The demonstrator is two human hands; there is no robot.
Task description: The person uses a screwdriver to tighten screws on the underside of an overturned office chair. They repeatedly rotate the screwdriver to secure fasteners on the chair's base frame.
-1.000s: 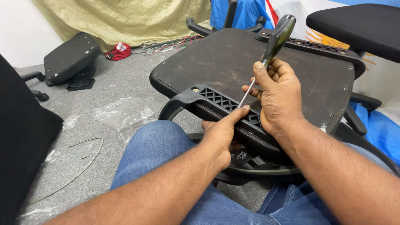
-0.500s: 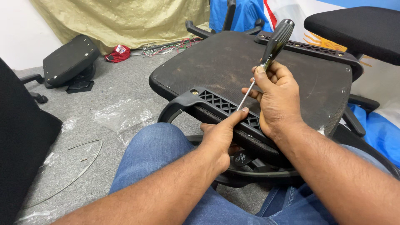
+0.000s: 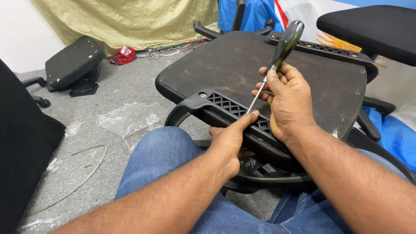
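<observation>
Right hand (image 3: 289, 102) has its fingers closed round the screwdriver (image 3: 277, 56) below the ribbed handle; the tip sits at the seat's (image 3: 234, 69) near-edge bracket (image 3: 236, 110), apparently on a screw. Left hand (image 3: 229, 141) steadies the shaft, thumb extended, gripping nothing. The tool is stiff and light; the handle gives the surest hold.

Room evenly lit, soft and diffuse, seemingly from overhead; no hard shadows. Faint shade under the upturned chair seat (image 3: 260, 73) and beneath the forearms. Mild sheen on the screwdriver (image 3: 277, 56) handle and shaft; slight glare off the crumpled plastic wrap (image 3: 125, 119) on the floor. Focus sharp on both hands, background reasonably crisp. Slight wide-angle stretch at edges; black shapes at far left lose detail.
</observation>
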